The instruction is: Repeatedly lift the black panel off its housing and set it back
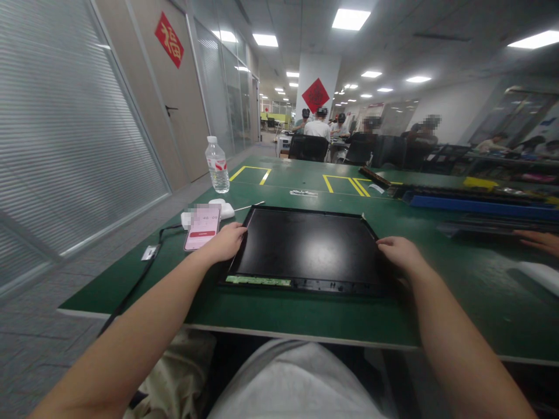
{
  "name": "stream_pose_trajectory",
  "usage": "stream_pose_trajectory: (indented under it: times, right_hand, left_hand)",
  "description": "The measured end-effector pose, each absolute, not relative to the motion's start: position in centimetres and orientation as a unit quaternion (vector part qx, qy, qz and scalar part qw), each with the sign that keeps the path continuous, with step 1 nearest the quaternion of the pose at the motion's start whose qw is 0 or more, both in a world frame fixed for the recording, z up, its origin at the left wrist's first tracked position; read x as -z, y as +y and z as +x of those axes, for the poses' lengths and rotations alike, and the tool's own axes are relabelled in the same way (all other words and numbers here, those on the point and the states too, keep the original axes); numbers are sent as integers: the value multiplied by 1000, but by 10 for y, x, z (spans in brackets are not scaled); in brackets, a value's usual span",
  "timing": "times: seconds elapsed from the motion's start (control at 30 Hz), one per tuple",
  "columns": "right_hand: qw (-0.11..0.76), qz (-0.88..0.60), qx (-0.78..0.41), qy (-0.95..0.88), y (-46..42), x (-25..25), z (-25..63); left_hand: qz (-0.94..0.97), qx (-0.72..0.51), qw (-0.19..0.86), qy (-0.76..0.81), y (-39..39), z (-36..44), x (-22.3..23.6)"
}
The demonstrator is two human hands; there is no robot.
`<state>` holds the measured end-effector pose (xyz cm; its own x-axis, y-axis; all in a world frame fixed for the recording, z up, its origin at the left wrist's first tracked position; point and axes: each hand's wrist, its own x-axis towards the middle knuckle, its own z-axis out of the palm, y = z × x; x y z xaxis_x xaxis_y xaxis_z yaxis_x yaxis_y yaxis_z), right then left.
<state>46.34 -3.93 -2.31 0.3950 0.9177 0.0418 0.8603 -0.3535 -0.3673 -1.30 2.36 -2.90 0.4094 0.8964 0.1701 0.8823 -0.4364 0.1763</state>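
Note:
A flat black screen panel lies on the green table right in front of me, with a green circuit strip along its near left edge. My left hand grips the panel's left edge, fingers curled over it. My right hand grips the right edge the same way. Both forearms reach in from the bottom of the view.
A phone with a lit screen and a white charger lie left of the panel, a black cable trailing off the table. A water bottle stands behind. Another person's hand rests far right, near blue and black trays. Seated people work beyond.

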Motion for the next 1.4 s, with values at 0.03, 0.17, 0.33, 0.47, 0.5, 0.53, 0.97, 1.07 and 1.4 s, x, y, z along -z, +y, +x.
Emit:
stream_pose_trajectory:
  times: [0.03, 0.17, 0.33, 0.47, 0.5, 0.53, 0.97, 1.07, 1.4]
  right_hand:
    - [171, -817, -87, -544, -39, 24, 464]
    - [181, -810, -82, -552, -37, 27, 468]
    - [194, -803, -109, -552, -34, 34, 475]
    - [233, -791, -144, -547, -30, 46, 483]
    - [242, -789, -152, -545, -30, 48, 484]
    - [249, -787, -160, -541, -29, 50, 485]
    - [311, -781, -198, -504, -25, 57, 494]
    - [335, -771, -217, -496, -25, 58, 495]
    - [288, -795, -181, -502, -25, 54, 486]
  left_hand:
    - [840, -120, 33, 529, 24, -14, 29]
    - [839, -120, 42, 529, 25, -15, 31]
    - [839, -133, 45, 526, 25, -16, 33]
    - [838, -136, 44, 527, 27, -17, 35]
    - [837, -136, 45, 529, 27, -17, 35]
    - [836, -136, 46, 529, 27, -17, 35]
    - [836, -132, 48, 530, 24, -15, 32]
    - [836, -138, 46, 530, 25, -15, 32]
    - [839, -148, 38, 522, 26, -16, 34]
